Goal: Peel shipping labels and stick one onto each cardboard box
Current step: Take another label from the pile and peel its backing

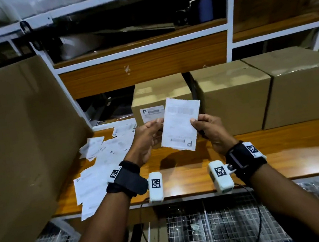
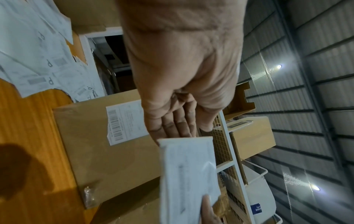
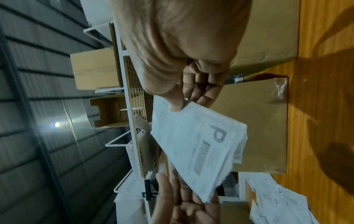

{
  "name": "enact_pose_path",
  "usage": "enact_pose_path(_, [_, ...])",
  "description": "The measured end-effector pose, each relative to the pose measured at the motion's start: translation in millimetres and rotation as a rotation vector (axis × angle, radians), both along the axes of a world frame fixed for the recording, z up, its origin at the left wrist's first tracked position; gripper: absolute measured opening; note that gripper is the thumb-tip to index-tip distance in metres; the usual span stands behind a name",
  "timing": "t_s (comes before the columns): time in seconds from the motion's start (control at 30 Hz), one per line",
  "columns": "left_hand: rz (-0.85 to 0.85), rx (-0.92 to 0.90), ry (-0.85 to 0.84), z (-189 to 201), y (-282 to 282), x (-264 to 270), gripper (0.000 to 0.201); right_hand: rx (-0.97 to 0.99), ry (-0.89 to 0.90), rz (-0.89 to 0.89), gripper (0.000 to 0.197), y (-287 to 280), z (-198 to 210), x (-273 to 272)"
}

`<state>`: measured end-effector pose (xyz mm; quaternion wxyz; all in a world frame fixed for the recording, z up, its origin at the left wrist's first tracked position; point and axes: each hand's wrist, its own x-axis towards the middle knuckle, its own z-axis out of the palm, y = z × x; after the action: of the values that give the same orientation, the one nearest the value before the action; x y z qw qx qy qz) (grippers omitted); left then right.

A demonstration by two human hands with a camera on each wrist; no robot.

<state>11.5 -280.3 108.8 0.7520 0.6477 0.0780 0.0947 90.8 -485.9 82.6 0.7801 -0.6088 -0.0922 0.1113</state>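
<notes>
Both hands hold one white shipping label sheet (image 1: 179,124) up over the wooden table, its printed side toward me and upside down. My left hand (image 1: 152,131) holds its left edge; in the left wrist view the fingers lie behind the sheet (image 2: 187,174). My right hand (image 1: 198,123) pinches the right edge with the thumb on the sheet (image 3: 199,148). Behind the sheet stands a small cardboard box (image 1: 158,92) with a label (image 1: 152,113) stuck on its front. Two larger unlabelled boxes (image 1: 230,91) (image 1: 302,83) stand to its right.
Several loose label sheets (image 1: 105,151) lie scattered on the table's left part and hang over its front edge. A big open cardboard carton (image 1: 14,126) stands at the left. White metal shelving (image 1: 143,46) rises behind the boxes; wire baskets (image 1: 222,227) sit under the table.
</notes>
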Motion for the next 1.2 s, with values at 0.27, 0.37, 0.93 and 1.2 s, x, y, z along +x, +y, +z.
enact_pose_path(0.27, [-0.068,-0.040,0.050,-16,-18,-7,0.032,0.255,0.227,-0.156,0.007,-14,1,3])
enact_pose_path(0.37, [-0.022,-0.062,0.035,-14,-24,-1,0.024,0.241,0.236,-0.119,0.005,-13,-4,4])
enact_pose_path(0.93, [-0.147,0.117,-0.065,13,-28,11,0.009,-0.609,-0.469,-0.250,0.080,-16,27,-1])
enact_pose_path(1.2, [-0.271,0.107,-0.071,26,-22,9,0.014,0.053,0.233,0.464,0.069,-39,24,17])
